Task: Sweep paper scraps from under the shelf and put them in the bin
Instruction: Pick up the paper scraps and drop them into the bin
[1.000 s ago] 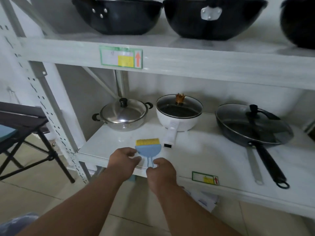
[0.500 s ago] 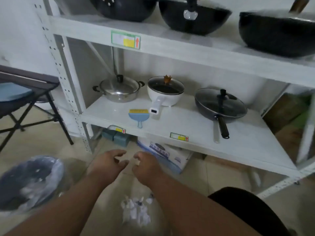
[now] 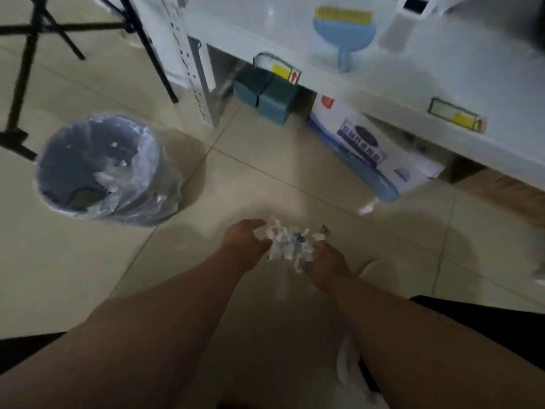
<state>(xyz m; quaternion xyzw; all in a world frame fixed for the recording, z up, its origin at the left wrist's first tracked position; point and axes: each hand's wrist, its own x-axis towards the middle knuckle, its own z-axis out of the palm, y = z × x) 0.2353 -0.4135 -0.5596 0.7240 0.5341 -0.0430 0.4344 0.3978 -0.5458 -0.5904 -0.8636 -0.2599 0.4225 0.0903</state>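
A small pile of white paper scraps (image 3: 285, 242) lies on the beige floor tiles in front of the shelf (image 3: 442, 93). My left hand (image 3: 244, 240) curls its fingers and thumb round the pile's left side. My right hand (image 3: 324, 262) closes in from the right, fingertips buried in the scraps. The grey bin (image 3: 100, 169), lined with a clear bag and holding a few scraps, stands on the floor to the left. A blue hand brush with yellow bristles (image 3: 343, 31) lies on the shelf board above.
Under the shelf sit two teal boxes (image 3: 267, 93) and a white-and-blue carton (image 3: 362, 143). One stray scrap (image 3: 367, 206) lies near the carton. Black folding-chair legs (image 3: 32, 54) stand behind the bin. My knees are at the bottom corners.
My hands left the brush on the shelf and dropped to the floor. The view tilted down, and both hands now close round the scrap pile.
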